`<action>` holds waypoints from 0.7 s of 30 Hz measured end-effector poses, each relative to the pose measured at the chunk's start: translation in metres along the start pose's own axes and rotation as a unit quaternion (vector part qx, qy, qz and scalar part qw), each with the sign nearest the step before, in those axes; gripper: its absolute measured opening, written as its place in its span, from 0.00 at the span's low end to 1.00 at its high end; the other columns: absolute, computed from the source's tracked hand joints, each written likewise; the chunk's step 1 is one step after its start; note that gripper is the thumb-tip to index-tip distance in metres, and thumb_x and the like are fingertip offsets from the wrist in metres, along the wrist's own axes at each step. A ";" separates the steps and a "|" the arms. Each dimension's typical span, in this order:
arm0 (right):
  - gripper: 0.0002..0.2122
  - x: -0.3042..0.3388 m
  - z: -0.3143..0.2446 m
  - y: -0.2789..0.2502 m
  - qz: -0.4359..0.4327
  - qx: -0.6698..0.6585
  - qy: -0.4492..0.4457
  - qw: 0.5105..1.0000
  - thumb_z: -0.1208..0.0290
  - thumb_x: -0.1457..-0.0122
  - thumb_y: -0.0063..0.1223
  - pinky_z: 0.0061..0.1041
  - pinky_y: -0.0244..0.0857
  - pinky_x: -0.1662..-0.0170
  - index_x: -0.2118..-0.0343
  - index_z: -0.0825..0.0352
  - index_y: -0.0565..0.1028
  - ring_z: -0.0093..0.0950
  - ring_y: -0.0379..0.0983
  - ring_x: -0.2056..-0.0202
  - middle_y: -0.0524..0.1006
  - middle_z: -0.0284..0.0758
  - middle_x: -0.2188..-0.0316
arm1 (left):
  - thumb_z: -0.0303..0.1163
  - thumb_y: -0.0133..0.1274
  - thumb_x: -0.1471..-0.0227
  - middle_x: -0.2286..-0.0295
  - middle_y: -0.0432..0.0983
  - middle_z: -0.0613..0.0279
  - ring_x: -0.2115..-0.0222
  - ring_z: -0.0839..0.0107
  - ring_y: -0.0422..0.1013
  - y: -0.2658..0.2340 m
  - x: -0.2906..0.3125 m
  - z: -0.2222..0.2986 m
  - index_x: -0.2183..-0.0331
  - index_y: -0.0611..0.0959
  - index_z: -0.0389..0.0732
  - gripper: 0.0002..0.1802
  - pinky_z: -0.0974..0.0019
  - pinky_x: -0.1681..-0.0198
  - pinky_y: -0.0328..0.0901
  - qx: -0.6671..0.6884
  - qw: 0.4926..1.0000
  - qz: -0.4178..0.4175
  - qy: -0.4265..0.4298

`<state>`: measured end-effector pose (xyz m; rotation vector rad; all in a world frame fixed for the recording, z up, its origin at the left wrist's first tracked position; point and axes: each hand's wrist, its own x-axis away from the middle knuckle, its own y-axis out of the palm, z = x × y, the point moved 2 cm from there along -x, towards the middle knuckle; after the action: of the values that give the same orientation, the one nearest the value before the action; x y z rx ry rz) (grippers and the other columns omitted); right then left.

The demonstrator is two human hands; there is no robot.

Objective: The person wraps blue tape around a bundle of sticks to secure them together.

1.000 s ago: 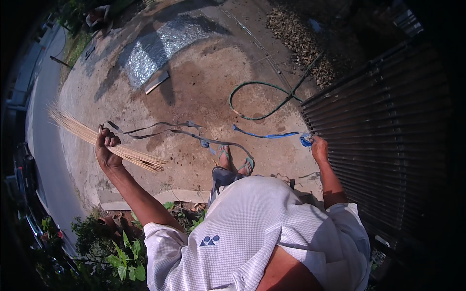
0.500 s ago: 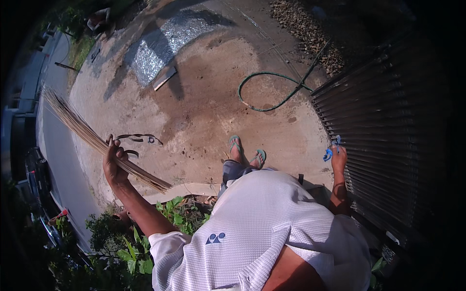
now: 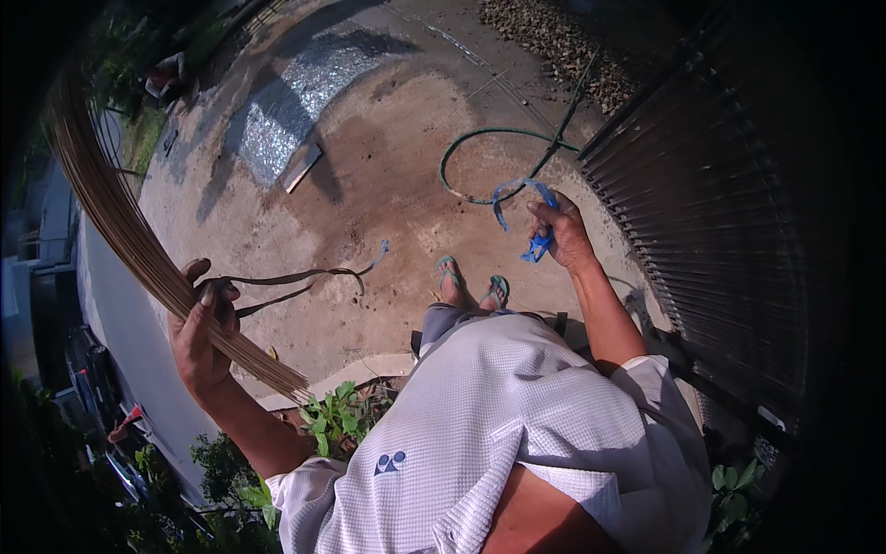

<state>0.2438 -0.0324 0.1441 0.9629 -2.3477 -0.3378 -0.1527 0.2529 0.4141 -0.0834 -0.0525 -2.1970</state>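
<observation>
My left hand (image 3: 196, 337) is closed around a broom of thin brown sticks (image 3: 125, 208), gripping it nearer its lower end. The bundle slants from the upper left down toward the plants. A dark strap (image 3: 314, 274) hangs in loops from the same hand, with a bit of blue at its far tip. Over the concrete to the right, my right hand (image 3: 568, 235) is closed on a blue plastic strip (image 3: 537, 246). One end of the strip curls up in an arc and the other bunches below the fingers.
A green hose (image 3: 452, 157) loops on the concrete beyond my sandalled feet. Silver foil sheeting (image 3: 277, 125) lies farther off by a small board (image 3: 305, 168). A dark slatted gate (image 3: 701, 185) stands at right, gravel (image 3: 554, 42) behind. A person (image 3: 169, 81) crouches far left.
My right hand has come from beside the gate inward over the concrete, bringing the blue strip. The broom has swung more upright and nearer, and the dark strap stretches out longer.
</observation>
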 end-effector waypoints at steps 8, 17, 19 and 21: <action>0.32 -0.002 0.047 0.122 -0.298 0.443 -0.215 0.818 0.55 0.47 0.69 0.38 0.72 0.51 0.40 0.59 0.70 0.43 0.79 0.57 0.77 0.47 0.48 | 0.28 0.54 0.39 0.68 0.77 0.51 0.81 0.81 0.67 0.049 -0.011 0.023 0.42 0.66 0.32 0.27 0.78 0.80 0.61 0.046 0.992 -0.093 0.065; 0.16 -0.024 0.138 -0.067 -0.198 0.585 0.013 0.786 0.57 0.46 0.61 0.40 0.71 0.59 0.63 0.66 0.83 0.45 0.80 0.63 0.82 0.49 0.67 | 0.25 0.48 0.35 0.60 0.75 0.54 0.74 0.81 0.67 -0.070 -0.022 0.042 0.38 0.62 0.35 0.26 0.77 0.74 0.64 0.077 0.985 0.081 0.129; 0.15 -0.012 0.123 -0.105 -0.146 0.592 0.045 0.792 0.58 0.46 0.62 0.39 0.71 0.59 0.64 0.66 0.83 0.45 0.80 0.64 0.82 0.48 0.68 | 0.26 0.48 0.34 0.58 0.75 0.55 0.73 0.81 0.67 -0.117 -0.022 0.026 0.38 0.63 0.35 0.25 0.77 0.72 0.64 0.061 0.981 0.142 0.120; 0.14 -0.013 0.116 -0.127 -0.114 0.586 0.035 0.802 0.59 0.46 0.62 0.39 0.70 0.59 0.65 0.65 0.83 0.45 0.79 0.64 0.82 0.47 0.69 | 0.27 0.48 0.34 0.59 0.76 0.57 0.73 0.81 0.66 -0.141 -0.025 0.014 0.39 0.64 0.35 0.24 0.77 0.73 0.63 0.057 0.977 0.175 0.106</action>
<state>0.2534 -0.1119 -0.0086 1.7247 -2.2346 1.2092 -0.2519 0.3565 0.4248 0.1928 -0.0397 -1.8352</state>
